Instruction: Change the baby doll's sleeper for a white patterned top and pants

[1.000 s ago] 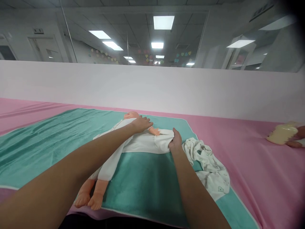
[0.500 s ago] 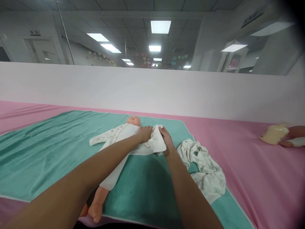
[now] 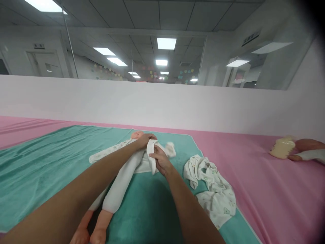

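A baby doll (image 3: 122, 176) lies on its back on a teal towel (image 3: 50, 169), which is spread over a pink-covered table (image 3: 266, 189). The doll's head points away from the person and its bare feet lie near the bottom edge of the view. It wears a white romper (image 3: 127, 169), with one sleeve lying flat on the towel to the left of the body.

The left hand (image 3: 144, 139) rests at the doll's chest, just below the head; its fingers curl over the top of a raised white flap of the romper. The right hand (image 3: 159, 162) is just beside it, nearer the person, with its fingers closed on the lower part of the same flap, so the cloth stands up between the two hands. A small blurred white shape just right of the hands may be the doll's other sleeve, though the view is too soft to be sure.

A crumpled printed garment (image 3: 213, 186) lies on the right edge of the towel, apart from the doll. Far to the right, on the pink cover, a feeding bottle (image 3: 281, 148) lies on its side beside part of another doll (image 3: 307, 149).
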A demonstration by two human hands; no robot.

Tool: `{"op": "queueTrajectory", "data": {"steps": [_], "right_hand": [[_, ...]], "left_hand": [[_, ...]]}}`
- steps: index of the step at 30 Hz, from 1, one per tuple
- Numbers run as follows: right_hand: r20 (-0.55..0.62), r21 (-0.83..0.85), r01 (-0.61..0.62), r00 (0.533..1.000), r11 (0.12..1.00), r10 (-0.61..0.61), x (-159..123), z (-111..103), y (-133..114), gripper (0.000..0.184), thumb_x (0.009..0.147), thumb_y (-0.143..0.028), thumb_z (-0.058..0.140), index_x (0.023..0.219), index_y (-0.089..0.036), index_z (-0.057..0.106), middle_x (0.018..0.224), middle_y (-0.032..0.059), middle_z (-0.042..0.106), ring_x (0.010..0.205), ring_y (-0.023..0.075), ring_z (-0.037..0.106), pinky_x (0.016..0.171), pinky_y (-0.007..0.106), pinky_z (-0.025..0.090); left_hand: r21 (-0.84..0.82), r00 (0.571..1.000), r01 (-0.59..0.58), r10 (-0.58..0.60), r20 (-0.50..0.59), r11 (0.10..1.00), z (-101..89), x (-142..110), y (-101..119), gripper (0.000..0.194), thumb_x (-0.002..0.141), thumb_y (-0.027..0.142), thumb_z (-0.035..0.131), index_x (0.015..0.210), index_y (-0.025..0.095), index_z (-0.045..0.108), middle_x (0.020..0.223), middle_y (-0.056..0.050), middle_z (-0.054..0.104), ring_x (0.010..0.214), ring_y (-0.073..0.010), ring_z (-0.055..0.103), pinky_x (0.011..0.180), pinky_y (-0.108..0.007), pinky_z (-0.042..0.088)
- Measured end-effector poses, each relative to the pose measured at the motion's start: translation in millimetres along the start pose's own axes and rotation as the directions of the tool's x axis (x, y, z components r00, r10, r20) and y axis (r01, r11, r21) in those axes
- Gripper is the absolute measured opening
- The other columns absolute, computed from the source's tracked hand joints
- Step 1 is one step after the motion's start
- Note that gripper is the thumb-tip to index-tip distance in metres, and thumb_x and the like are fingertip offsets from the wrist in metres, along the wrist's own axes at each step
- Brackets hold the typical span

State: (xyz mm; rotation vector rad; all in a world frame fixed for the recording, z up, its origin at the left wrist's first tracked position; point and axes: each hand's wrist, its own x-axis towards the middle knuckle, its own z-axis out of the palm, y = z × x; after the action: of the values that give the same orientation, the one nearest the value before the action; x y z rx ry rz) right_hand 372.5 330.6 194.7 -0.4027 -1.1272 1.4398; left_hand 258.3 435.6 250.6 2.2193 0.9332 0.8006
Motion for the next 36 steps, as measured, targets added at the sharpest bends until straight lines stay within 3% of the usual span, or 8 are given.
{"op": "queueTrajectory", "data": {"steps": [6,10,18,23,28,30,32,36], "right_hand": [[0.153,-0.173,-0.198,0.962,0.965,0.225,-14,17,-9,0.053,0.065,-0.027,0.070,0.116,-0.025,0.055,0.125,0.0043,0.052,0.099,0.0187,0.057,0.076,0.027,0.048],[0.261,-0.270,-0.198,0.927,0.942,0.269,-20,25,-14,0.047,0.072,-0.036,0.067,0.116,-0.024,0.056,0.126,0.0073,0.051,0.106,0.0208,0.055,0.080,0.029,0.047],[-0.042,-0.640,-0.039,0.999,0.767,0.016,-5,7,21,0.035,0.070,-0.045,0.065,0.093,-0.019,0.060,0.082,0.0015,0.057,0.073,0.0128,0.054,0.067,0.026,0.043],[0.082,-0.547,-0.075,0.986,0.834,0.142,-15,26,12,0.041,0.064,-0.042,0.072,0.096,-0.021,0.057,0.083,0.0001,0.059,0.077,0.0142,0.055,0.069,0.027,0.045],[0.375,-0.329,-0.127,0.892,0.936,0.253,-29,59,-20,0.044,0.072,-0.043,0.065,0.110,-0.023,0.058,0.116,0.0078,0.059,0.105,0.0205,0.056,0.086,0.035,0.045],[0.305,-0.324,-0.117,0.926,0.939,0.221,-27,57,-22,0.038,0.075,-0.047,0.061,0.104,-0.022,0.060,0.112,0.0086,0.061,0.099,0.0202,0.059,0.080,0.033,0.046],[0.088,-0.439,-0.090,0.986,0.894,0.143,-22,44,-15,0.034,0.077,-0.052,0.055,0.087,-0.020,0.062,0.092,0.0068,0.066,0.080,0.0172,0.062,0.068,0.029,0.046],[-0.225,-0.781,-0.136,0.972,0.609,-0.072,-11,6,9,0.046,0.078,-0.057,0.051,0.051,-0.020,0.050,0.052,0.0010,0.054,0.050,0.0123,0.049,0.052,0.026,0.035]], "left_hand": [[0.154,0.998,0.036,-0.027,-0.060,0.987,-29.1,-28,7,0.010,0.058,0.017,0.052,0.065,0.016,0.060,0.072,-0.002,0.059,0.072,-0.0154,0.052,0.065,-0.026,0.042],[0.183,0.994,0.082,-0.067,-0.089,0.980,-48.4,-45,8,0.006,0.058,0.015,0.051,0.060,0.016,0.056,0.072,-0.002,0.060,0.073,-0.0164,0.053,0.068,-0.027,0.043],[-0.008,0.926,0.196,-0.187,-0.326,0.981,-59.6,-61,-11,0.021,0.054,0.013,0.046,0.070,0.016,0.059,0.071,0.001,0.059,0.071,-0.0146,0.052,0.063,-0.023,0.040],[-0.155,0.869,0.264,-0.305,-0.391,0.952,-64.5,-61,-25,0.014,0.054,0.012,0.043,0.066,0.017,0.049,0.053,0.004,0.044,0.051,-0.0103,0.044,0.049,-0.021,0.034],[-0.247,0.809,0.297,-0.380,-0.448,0.922,-73.1,-68,-38,0.012,0.058,0.013,0.049,0.066,0.018,0.042,0.054,0.004,0.044,0.045,-0.0078,0.039,0.044,-0.020,0.030],[-0.244,0.799,0.318,-0.397,-0.452,0.916,-77.1,-76,-43,0.013,0.060,0.018,0.054,0.064,0.018,0.042,0.056,0.003,0.047,0.046,-0.0079,0.040,0.045,-0.020,0.031],[-0.231,0.794,0.340,-0.410,-0.448,0.911,-80.5,-89,-47,0.017,0.059,0.024,0.060,0.064,0.017,0.045,0.058,0.002,0.050,0.049,-0.0088,0.044,0.046,-0.020,0.034],[-0.157,0.801,0.436,-0.462,-0.382,0.886,-79.7,-128,-55,0.029,0.059,0.040,0.067,0.067,0.017,0.053,0.057,0.002,0.054,0.050,-0.0114,0.047,0.046,-0.021,0.035]]}}
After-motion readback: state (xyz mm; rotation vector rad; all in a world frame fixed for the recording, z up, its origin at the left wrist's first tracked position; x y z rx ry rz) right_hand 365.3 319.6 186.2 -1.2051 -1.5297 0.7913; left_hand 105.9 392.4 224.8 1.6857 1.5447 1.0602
